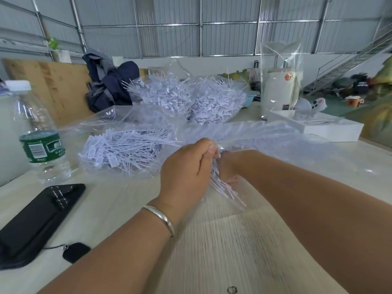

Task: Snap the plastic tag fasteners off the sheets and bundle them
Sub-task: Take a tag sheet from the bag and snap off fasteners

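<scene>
While my left hand (186,166) and right hand (230,166) both grip the fastener bundle (222,185) above the table (222,240), its long axis runs down-right, tips toward me. Clear bags (127,149) beyond hold loose fasteners.

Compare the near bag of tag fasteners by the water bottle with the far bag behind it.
The near bag of fasteners lies flat and is thinly filled; the far bag of fasteners is heaped high and fuller. In the near bag the stems mostly run one way, left to right; in the far bag they stick out in many directions. The near bag sits beside the water bottle, the far bag toward the table's back. Both are clear plastic bags holding white fasteners.
</scene>
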Available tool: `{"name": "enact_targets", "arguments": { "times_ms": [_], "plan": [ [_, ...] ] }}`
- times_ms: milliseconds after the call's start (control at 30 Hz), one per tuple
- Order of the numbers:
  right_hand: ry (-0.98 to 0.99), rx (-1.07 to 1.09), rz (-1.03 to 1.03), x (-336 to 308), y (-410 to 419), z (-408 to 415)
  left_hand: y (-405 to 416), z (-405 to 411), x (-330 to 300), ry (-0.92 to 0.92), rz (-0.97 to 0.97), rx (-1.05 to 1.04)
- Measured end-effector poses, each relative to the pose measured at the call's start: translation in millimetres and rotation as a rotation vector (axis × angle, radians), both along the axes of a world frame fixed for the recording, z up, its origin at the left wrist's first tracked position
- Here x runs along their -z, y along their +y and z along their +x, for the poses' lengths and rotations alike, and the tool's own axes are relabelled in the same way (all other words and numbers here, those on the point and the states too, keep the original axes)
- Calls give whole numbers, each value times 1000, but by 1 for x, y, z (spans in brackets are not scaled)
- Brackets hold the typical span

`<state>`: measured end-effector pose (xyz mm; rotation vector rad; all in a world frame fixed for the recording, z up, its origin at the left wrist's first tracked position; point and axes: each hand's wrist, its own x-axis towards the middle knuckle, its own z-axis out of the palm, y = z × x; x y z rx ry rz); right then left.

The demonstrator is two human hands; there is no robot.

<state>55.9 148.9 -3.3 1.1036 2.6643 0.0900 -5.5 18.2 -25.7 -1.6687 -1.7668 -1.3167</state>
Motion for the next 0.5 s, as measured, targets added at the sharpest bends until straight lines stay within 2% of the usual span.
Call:
{"name": "enact_targets", "arguments": {
  "times_ms": [167, 233, 433, 500],
  "plan": [
    [-195, -62, -28, -12, -1, 7, 12, -12, 12, 112, -432, -40],
    [-208, -107, 42, -16, -4, 16, 14, -17, 15, 72, -556, -9],
    [72, -283, 205, -16, -21, 60, 21, -20, 23, 25, -695, 31],
    [109, -277, 246, -15, -23, 74, 23, -19, 26, -28, -713, 48]
  ]
}}
